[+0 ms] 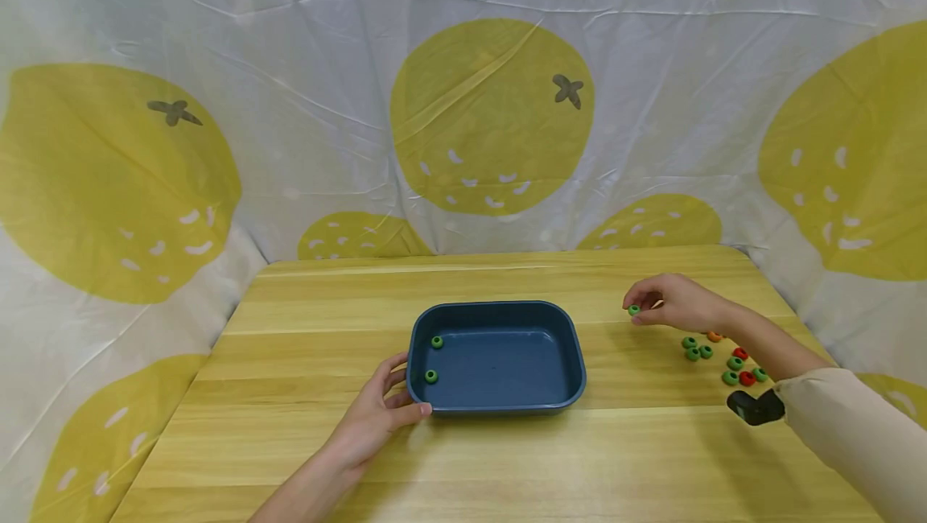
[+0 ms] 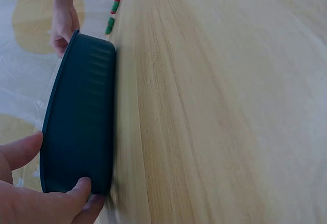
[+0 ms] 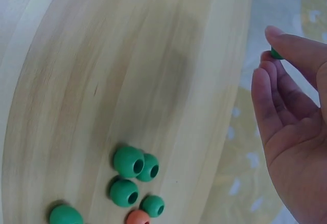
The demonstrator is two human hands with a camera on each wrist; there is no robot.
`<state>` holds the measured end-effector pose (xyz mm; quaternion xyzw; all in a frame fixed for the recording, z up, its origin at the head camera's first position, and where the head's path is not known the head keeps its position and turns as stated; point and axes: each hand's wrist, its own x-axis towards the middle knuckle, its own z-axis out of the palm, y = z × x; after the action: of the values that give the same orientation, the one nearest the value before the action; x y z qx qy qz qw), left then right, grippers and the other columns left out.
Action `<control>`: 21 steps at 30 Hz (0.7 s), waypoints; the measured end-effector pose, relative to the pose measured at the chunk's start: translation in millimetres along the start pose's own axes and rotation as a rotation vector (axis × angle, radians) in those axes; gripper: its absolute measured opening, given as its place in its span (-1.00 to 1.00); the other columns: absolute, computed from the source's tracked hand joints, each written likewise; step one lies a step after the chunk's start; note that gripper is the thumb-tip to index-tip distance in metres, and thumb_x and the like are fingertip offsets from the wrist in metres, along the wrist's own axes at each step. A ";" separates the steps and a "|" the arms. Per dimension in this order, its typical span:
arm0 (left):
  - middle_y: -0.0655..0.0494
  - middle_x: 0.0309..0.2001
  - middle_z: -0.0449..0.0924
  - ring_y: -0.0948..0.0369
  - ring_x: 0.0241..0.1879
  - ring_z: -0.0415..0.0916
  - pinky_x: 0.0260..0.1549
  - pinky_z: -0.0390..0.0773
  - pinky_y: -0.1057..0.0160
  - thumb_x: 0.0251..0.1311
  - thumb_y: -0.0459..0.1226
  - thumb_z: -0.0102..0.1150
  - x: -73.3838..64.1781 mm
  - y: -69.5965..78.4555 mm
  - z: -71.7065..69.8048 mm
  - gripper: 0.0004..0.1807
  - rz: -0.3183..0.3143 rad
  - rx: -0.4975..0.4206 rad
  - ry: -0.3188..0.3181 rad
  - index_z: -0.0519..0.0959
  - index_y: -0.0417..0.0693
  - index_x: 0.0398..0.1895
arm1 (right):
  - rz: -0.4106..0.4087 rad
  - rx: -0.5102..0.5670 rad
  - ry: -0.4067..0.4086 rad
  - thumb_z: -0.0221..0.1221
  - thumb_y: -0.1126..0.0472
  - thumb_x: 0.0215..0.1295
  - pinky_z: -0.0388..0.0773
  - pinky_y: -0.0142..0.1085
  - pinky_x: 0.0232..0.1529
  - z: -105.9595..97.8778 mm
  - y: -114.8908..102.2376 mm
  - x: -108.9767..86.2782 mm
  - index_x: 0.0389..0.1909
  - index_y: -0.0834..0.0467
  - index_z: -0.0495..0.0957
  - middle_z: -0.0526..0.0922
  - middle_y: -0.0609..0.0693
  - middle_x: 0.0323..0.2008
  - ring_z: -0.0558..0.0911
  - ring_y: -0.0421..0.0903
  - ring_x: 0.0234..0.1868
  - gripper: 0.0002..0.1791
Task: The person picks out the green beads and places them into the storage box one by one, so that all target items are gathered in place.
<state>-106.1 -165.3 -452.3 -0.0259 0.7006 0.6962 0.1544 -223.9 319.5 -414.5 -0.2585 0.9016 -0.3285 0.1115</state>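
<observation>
A green bead [image 1: 634, 310] is pinched between the thumb and fingertips of my right hand [image 1: 677, 302], raised over the table to the right of the tray. In the right wrist view only a sliver of that bead [image 3: 276, 53] shows between the fingers. My left hand [image 1: 372, 414] grips the near left corner of a dark blue rectangular tray [image 1: 500, 409], thumb at the rim and fingers along the outer wall. Two green beads, one toward the back [image 1: 437, 342] and one toward the front [image 1: 431, 376], lie at the left inside the tray.
Below my right forearm several loose beads lie on the wooden table [image 1: 304, 362]: green ones [image 1: 692, 353], red ones [image 1: 747, 378] and an orange one [image 1: 714, 336]. A curtain [image 1: 319, 105] with yellow fruit prints hangs behind the table and along its sides.
</observation>
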 end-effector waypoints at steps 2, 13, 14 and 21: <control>-0.22 0.41 0.30 -0.08 0.24 0.49 0.05 0.55 0.13 0.15 -0.49 0.45 0.2 -0.2 0.0 -0.06 0.001 -0.002 -0.001 0.18 -0.06 0.57 | -0.009 0.003 -0.005 0.33 0.31 0.39 0.66 -0.26 -0.12 0.9 -1.6 3.5 -0.06 0.26 0.67 0.67 -0.09 -0.25 0.65 -0.12 -0.23 -0.83; -0.23 0.40 0.32 -0.07 0.21 0.52 0.03 0.57 0.12 0.14 -0.51 0.44 -0.1 -0.1 1.1 -0.07 -0.004 0.007 0.017 0.21 -0.05 0.56 | -0.053 -0.014 -0.005 0.36 0.29 0.37 0.66 -0.20 -0.07 0.0 -23.7 31.7 -0.10 0.17 0.69 0.67 -0.10 -0.27 0.65 -0.10 -0.25 -0.86; -0.23 0.41 0.32 -0.07 0.21 0.51 0.03 0.57 0.12 0.14 -0.51 0.44 -0.3 -0.3 0.9 -0.07 -0.004 0.008 0.017 0.21 -0.05 0.56 | -0.059 -0.014 -0.012 0.36 0.29 0.37 0.66 -0.19 -0.07 0.2 -26.0 34.7 -0.10 0.16 0.70 0.67 -0.10 -0.27 0.65 -0.10 -0.25 -0.87; -0.23 0.40 0.32 -0.08 0.23 0.51 0.04 0.57 0.13 0.15 -0.50 0.44 0.7 -1.3 -0.1 -0.07 -0.003 -0.004 0.008 0.20 -0.05 0.56 | -0.088 0.003 -0.032 0.36 0.29 0.37 0.66 -0.17 -0.05 3.9 -37.4 52.3 -0.10 0.18 0.69 0.67 -0.09 -0.26 0.65 -0.08 -0.24 -0.86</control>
<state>-106.5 -165.3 -453.8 -0.0298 0.6999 0.6971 0.1525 -251.7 265.0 -394.8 -0.3029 0.8871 -0.3300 0.1116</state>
